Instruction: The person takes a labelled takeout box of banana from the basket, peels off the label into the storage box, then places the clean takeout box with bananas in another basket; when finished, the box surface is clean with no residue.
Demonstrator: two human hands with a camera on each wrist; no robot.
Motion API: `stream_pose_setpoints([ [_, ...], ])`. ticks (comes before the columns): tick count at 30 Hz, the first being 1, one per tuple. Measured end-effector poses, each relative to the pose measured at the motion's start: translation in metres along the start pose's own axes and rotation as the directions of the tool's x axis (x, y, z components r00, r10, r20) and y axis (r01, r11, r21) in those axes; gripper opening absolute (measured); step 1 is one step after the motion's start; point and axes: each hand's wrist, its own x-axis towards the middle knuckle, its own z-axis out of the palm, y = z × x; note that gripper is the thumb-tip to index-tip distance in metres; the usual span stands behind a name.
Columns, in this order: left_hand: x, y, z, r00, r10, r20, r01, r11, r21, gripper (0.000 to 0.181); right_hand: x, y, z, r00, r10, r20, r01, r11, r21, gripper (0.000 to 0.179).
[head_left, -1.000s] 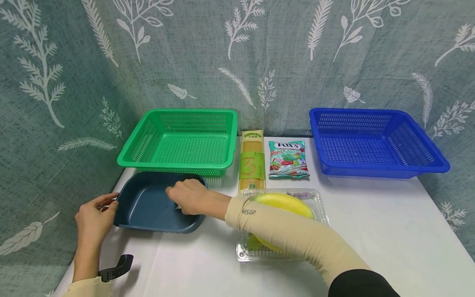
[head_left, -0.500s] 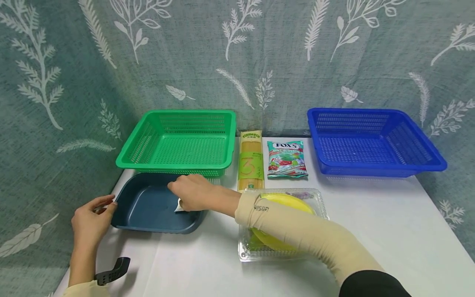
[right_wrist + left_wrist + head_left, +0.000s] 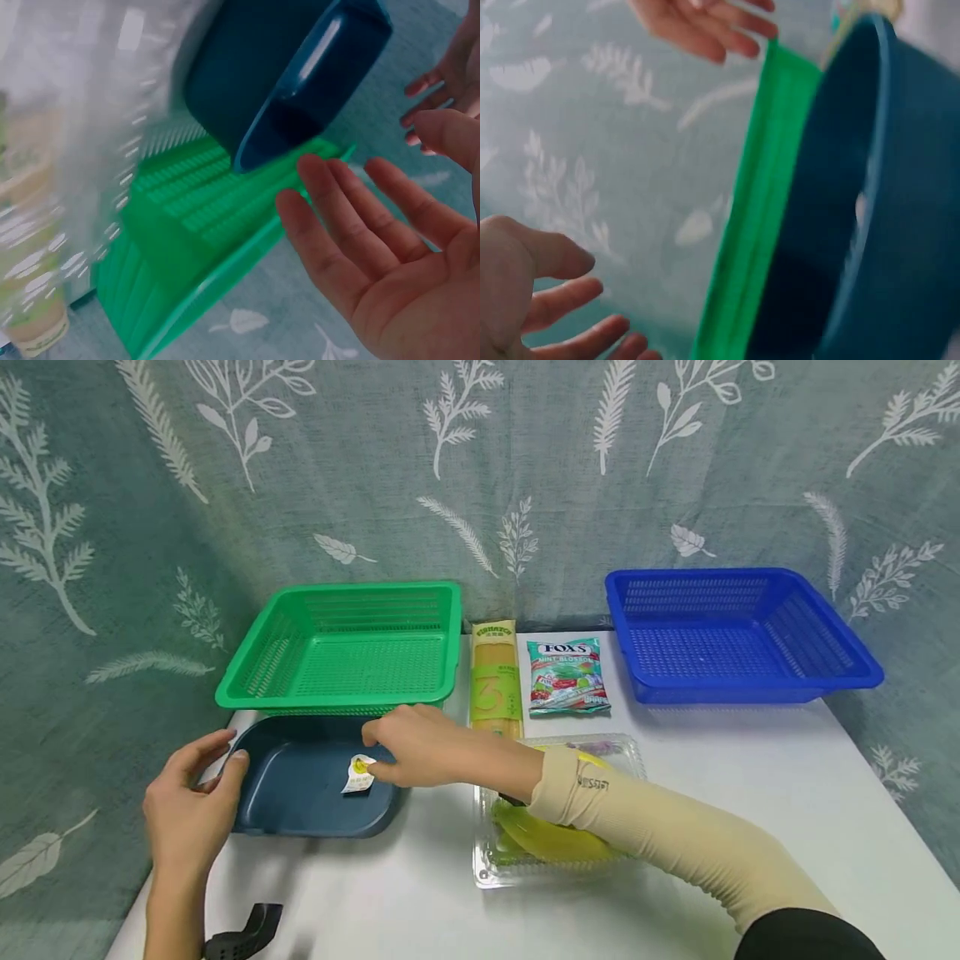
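Observation:
A dark blue basin (image 3: 300, 789) stands at the left of the white table. In it, near its right end, lies a small white piece with a yellow print (image 3: 358, 774). My right hand (image 3: 420, 745) is over the basin's right rim, fingertips by the white piece. In the right wrist view the fingers of this right hand (image 3: 375, 247) are spread, slightly bent, and hold nothing. My left hand (image 3: 191, 785) is at the basin's left rim, thumb and fingers apart. The left wrist view shows that left hand (image 3: 555, 292) with loose, parted fingers and nothing between them.
Behind the basin is a green basket (image 3: 375, 652), and a blue basket (image 3: 712, 652) stands back right. Between them lie a spaghetti pack (image 3: 495, 681) and a candy bag (image 3: 567, 675). A clear plastic box (image 3: 483, 860) with long yellow contents lies under my right forearm.
My right hand has let go of the white piece and drawn back to the right, uncovering it in the basin. My left hand's fingers have parted. The head view has shifted slightly.

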Motion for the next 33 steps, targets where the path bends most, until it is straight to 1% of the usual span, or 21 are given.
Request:
stream_pose_setpoints([
  [3,-0.007,0.014,0.007,0.995,0.100,0.026,-0.098,0.992,-0.078,0.034,-0.013,0.001,-0.007,1.000,0.024,-0.015,-0.023,0.999,0.032,0.042],
  [6,-0.012,0.026,0.014,0.982,0.173,0.076,-0.163,0.978,-0.126,0.034,-0.027,0.006,-0.013,0.999,0.035,-0.038,-0.032,0.996,0.085,0.046],
  [9,-0.017,0.037,0.020,0.964,0.240,0.114,-0.225,0.966,-0.130,0.035,-0.041,0.015,-0.017,0.996,0.031,-0.079,-0.021,0.992,0.122,0.043],
  [14,-0.023,0.046,0.029,0.937,0.315,0.150,-0.301,0.947,-0.110,0.039,-0.065,0.030,-0.018,0.988,0.059,-0.141,-0.041,0.991,0.127,0.040],
  [17,-0.028,0.051,0.034,0.922,0.349,0.168,-0.334,0.936,-0.112,0.040,-0.079,0.038,-0.018,0.982,0.090,-0.167,-0.068,0.988,0.136,0.042],
  [19,-0.032,0.054,0.038,0.909,0.372,0.187,-0.354,0.927,-0.126,0.041,-0.088,0.042,-0.020,0.977,0.106,-0.184,-0.081,0.987,0.135,0.044],
  [25,-0.044,0.067,0.052,0.859,0.431,0.278,-0.393,0.901,-0.182,0.042,-0.115,0.054,-0.029,0.964,0.145,-0.224,-0.121,0.986,0.119,0.044],
  [27,-0.048,0.072,0.057,0.847,0.437,0.303,-0.395,0.898,-0.193,0.043,-0.125,0.057,-0.032,0.957,0.169,-0.236,-0.143,0.982,0.124,0.045],
  [30,-0.055,0.078,0.064,0.833,0.444,0.331,-0.394,0.895,-0.209,0.045,-0.142,0.060,-0.033,0.941,0.213,-0.261,-0.182,0.973,0.140,0.048],
  [33,-0.059,0.081,0.070,0.820,0.448,0.357,-0.392,0.893,-0.222,0.046,-0.160,0.065,-0.031,0.917,0.263,-0.300,-0.221,0.961,0.166,0.049],
])
